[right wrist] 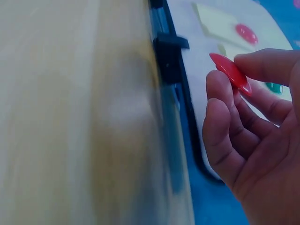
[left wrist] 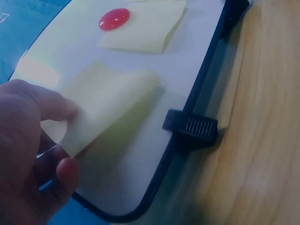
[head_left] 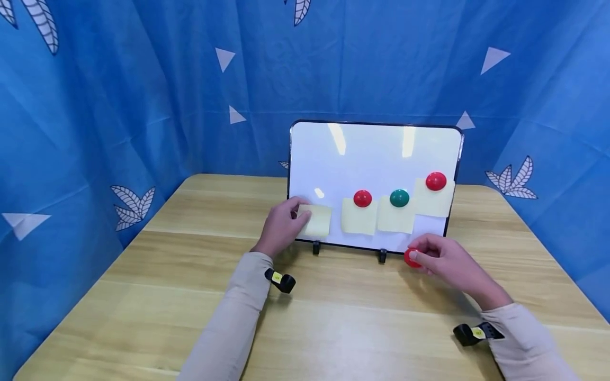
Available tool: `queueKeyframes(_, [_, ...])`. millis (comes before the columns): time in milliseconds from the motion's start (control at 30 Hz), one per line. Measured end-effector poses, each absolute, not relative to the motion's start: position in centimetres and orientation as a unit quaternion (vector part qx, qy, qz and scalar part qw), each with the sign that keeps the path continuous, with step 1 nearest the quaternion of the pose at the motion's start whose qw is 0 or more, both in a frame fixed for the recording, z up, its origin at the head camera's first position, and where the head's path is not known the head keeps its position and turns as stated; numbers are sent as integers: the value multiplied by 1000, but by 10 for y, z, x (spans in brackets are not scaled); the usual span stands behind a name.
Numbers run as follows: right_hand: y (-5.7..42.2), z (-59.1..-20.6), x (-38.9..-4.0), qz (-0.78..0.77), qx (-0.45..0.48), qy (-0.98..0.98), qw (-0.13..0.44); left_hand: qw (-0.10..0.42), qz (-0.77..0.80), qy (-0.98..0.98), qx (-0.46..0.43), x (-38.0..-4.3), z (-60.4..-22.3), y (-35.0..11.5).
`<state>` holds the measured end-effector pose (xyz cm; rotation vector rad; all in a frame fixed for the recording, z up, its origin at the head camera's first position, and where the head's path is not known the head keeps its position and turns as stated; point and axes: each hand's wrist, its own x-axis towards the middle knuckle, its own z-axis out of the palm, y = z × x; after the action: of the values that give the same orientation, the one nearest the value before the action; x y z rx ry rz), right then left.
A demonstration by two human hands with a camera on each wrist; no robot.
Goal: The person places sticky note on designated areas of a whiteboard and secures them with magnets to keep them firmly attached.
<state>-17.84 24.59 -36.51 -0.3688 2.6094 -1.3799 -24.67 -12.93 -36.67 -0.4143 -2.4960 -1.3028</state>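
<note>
A whiteboard (head_left: 376, 159) with a dark frame stands upright on the table. At its lower left, my left hand (head_left: 285, 222) pinches the left edge of a pale yellow paper note (head_left: 318, 221). Seen from the left wrist, that note (left wrist: 110, 101) bends away from the board along its lower edge. My right hand (head_left: 440, 259) holds a red round magnet (head_left: 412, 257) between thumb and fingers, near the board's lower right edge. In the right wrist view the magnet (right wrist: 231, 73) is tilted edge-on, apart from the board.
More yellow notes hang on the board, under a red magnet (head_left: 362, 198), a green magnet (head_left: 399, 198) and another red magnet (head_left: 436, 181). Black feet (head_left: 383, 256) support the board's lower edge. A wooden table (head_left: 190, 296) lies below; a blue curtain (head_left: 157, 95) hangs behind.
</note>
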Motion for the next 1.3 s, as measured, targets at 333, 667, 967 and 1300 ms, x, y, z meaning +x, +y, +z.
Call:
queueKeyframes(333, [218, -352, -186, -448, -151, 877, 86, 152, -407, -896, -96, -245, -354, -116])
queueKeyframes(667, [198, -346, -188, -451, -157, 874, 88, 148, -398, -903, -68, -246, -346, -112])
queueKeyframes(967, [183, -336, -193, -469, -160, 865, 78, 200, -381, -899, -80, -250, -344, -102])
queueKeyframes(1300, [171, -335, -200, -449, -170, 876, 49, 271, -404, -869, -91, -253, -348, -96])
